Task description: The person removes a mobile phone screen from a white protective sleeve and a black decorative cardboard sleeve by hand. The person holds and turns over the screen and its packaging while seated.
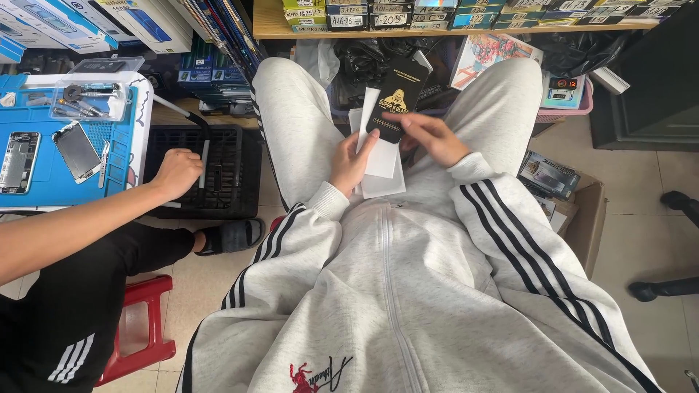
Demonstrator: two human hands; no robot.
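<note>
Over my lap, my left hand point(353, 161) holds a stack of white sheets point(384, 164) with its thumb on top. My right hand point(431, 137) grips the lower part of a black sleeve-like package point(398, 98) with a gold emblem, which stands against the white sheets. I sit in a light grey tracksuit with black stripes.
A co-worker's hand point(177, 172) rests on a black crate point(218, 171) at the left. Beside it a blue work mat point(44, 156) carries opened phones and tools. Shelves with boxes run along the top. A cardboard box point(575, 211) with packages stands right; a red stool point(142, 327) lower left.
</note>
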